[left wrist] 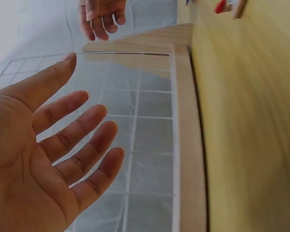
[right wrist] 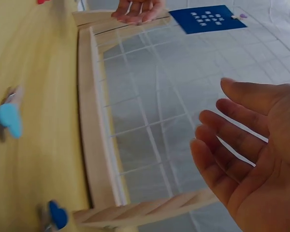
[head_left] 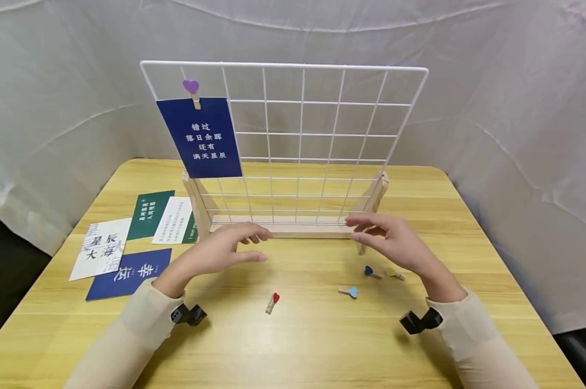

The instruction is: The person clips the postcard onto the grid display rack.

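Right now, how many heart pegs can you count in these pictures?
4: a purple peg holding the blue card on the grid, and red, dark blue and light blue pegs on the table. Others may be hidden.

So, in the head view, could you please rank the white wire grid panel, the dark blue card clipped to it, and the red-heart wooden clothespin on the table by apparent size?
1. White wire grid panel, clearly the largest.
2. Dark blue card, clipped at the upper left of the panel.
3. Red-heart wooden clothespin, the smallest, though it lies nearer the camera.
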### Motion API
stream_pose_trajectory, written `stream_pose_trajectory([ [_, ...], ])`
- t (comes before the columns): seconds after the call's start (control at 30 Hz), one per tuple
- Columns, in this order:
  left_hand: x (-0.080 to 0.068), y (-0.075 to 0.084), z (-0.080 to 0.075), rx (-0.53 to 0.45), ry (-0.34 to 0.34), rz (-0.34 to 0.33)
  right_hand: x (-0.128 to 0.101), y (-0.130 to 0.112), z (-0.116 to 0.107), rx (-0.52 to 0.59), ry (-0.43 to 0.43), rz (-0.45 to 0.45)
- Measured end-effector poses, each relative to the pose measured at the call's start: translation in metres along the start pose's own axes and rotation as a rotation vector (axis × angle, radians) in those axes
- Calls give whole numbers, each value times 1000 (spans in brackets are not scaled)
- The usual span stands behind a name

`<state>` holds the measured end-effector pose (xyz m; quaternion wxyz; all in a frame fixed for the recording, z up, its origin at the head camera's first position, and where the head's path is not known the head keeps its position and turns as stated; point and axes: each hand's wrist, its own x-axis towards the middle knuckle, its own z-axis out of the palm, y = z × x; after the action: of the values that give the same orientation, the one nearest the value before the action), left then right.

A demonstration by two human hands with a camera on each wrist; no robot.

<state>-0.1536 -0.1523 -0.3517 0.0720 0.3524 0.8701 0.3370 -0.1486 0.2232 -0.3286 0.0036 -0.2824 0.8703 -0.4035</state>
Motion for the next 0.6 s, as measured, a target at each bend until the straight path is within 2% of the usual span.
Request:
stream_pose_trajectory([
  [0.33,-12,-26,4,10,-4,-76,-18,20,12,2,-129,47],
  [0.6,-24,-45,-7,7,-31,-110,-30,32,26,26,-246,85],
])
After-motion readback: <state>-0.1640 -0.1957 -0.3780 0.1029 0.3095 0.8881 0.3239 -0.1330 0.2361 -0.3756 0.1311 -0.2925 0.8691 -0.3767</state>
